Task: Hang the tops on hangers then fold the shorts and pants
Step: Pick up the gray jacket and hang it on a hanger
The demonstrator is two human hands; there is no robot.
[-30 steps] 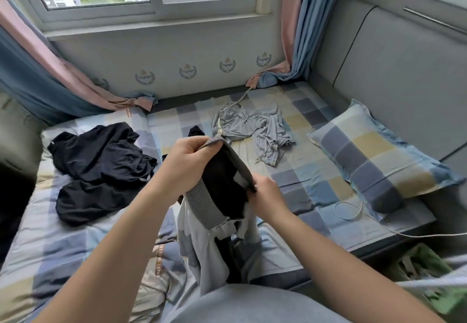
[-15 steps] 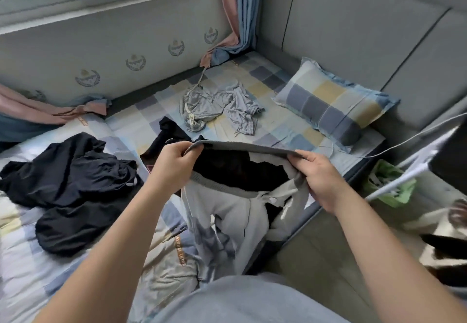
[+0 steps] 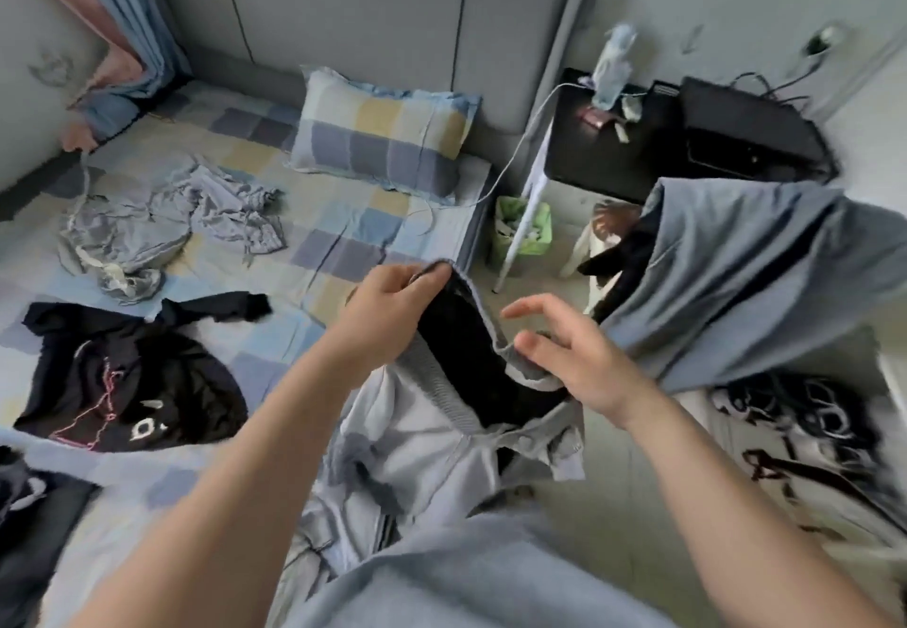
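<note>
Head camera showed both forearms stretched forward past the edge of the bed [image 3: 343,234]. The left hand [image 3: 387,306] had its fingers curled round the ribbed band of the grey garment [image 3: 441,436], holding it up. The right hand [image 3: 574,357] was spread wide beside that band, thumb at its edge, gripping nothing. The garment hung down beside the bed.

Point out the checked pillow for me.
In the head view, the checked pillow lies upper centre on the bed against the grey headboard, right of the crumpled grey garment.
</note>
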